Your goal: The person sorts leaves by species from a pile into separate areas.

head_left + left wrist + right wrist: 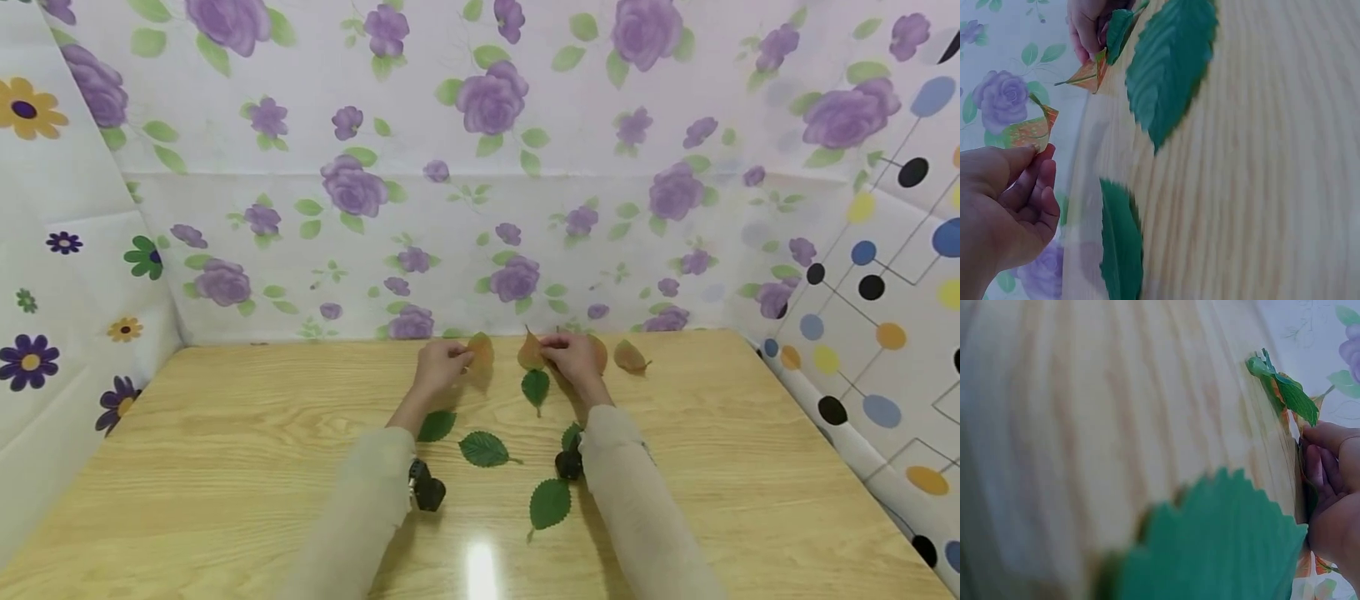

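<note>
My left hand (442,365) pinches an orange-yellow leaf (482,353) between thumb and fingers, near the table's far edge. In the left wrist view that leaf (1030,132) looks curled and stands above the fingertips. To its right, my right hand (576,362) pinches the side of a second orange leaf (530,353), whose stem points away from me. A small green leaf (536,387) lies just in front of this second leaf. Partly hidden behind the right hand is another orange leaf (598,353). One more brownish-orange leaf (630,357) lies farther right.
Several green leaves lie nearer me on the wooden table (247,467): one by the left wrist (437,426), one in the middle (483,448), one in front (551,503), one partly under the right wrist (572,435). A flowered cloth (435,250) hangs behind the far edge.
</note>
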Motion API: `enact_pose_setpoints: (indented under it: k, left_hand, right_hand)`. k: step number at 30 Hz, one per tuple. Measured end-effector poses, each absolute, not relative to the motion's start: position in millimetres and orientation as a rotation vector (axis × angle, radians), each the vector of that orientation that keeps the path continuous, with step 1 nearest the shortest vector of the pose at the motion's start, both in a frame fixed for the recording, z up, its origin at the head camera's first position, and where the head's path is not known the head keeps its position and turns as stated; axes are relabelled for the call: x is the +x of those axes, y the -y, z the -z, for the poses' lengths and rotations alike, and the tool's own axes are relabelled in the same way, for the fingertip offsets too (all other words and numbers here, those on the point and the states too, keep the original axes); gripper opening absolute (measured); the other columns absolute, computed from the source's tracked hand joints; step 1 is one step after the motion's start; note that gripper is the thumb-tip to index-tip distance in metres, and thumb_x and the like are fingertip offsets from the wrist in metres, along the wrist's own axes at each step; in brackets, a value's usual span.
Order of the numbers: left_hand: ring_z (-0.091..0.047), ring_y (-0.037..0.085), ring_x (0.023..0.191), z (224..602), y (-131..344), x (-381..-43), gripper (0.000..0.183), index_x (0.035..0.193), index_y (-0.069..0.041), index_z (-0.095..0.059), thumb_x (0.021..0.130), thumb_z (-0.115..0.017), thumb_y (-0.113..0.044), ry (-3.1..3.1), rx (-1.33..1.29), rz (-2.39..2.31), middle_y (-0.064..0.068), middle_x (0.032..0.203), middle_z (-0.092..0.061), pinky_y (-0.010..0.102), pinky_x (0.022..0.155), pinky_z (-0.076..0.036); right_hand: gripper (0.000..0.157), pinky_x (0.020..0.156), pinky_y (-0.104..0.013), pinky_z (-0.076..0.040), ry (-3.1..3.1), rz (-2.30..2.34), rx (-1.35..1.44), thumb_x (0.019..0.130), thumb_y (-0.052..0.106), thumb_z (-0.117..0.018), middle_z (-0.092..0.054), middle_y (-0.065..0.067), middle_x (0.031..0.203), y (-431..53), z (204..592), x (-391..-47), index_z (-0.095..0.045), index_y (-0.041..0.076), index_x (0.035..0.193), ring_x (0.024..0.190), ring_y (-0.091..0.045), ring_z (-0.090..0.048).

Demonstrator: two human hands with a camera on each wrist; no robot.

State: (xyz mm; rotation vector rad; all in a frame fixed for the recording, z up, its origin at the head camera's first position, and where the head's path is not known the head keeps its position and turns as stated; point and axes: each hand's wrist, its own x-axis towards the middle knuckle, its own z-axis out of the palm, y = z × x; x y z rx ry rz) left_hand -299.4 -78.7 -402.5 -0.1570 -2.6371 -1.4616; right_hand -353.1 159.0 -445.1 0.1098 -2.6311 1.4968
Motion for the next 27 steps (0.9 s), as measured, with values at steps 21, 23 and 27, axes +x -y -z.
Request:
enact_pose_setpoints:
  k: [21,23,27]
  left_hand:
    - [-0.065,0.032,0.083,432.6,35.3,-330.6,0.017,0.081,0.004,-0.070,0.090,-0.068,-0.009,2.713,-0.084,1.303,0.015,0.084,-0.069,0.041,0.076,-0.054]
    - [-0.064,0.031,0.082,432.8,34.6,-332.4,0.016,0.081,0.004,-0.070,0.091,-0.068,-0.009,2.727,-0.067,1.286,0.014,0.084,-0.069,0.040,0.075,-0.054]
    - [-0.064,0.029,0.083,431.4,33.6,-335.5,0.016,0.083,0.003,-0.069,0.092,-0.067,-0.010,2.752,-0.044,1.279,0.014,0.085,-0.068,0.039,0.075,-0.053]
  right_hand:
    - [0.017,0.084,-0.040,-0.052,2.647,-1.476,0.089,0.090,0.012,-0.070,-0.069,-0.012,0.102,-155.6,450.5,-350.4,-0.073,0.002,0.103,0.095,-0.029,-0.063]
    - [0.017,0.084,-0.040,-0.052,2.647,-1.473,0.089,0.090,0.012,-0.070,-0.069,-0.012,0.102,-156.2,449.3,-350.7,-0.073,0.002,0.103,0.095,-0.029,-0.063]
    - [0.016,0.084,-0.040,-0.051,2.645,-1.467,0.070,0.090,0.012,-0.069,-0.070,-0.012,0.101,-159.3,447.0,-352.0,-0.073,0.003,0.102,0.094,-0.028,-0.063]
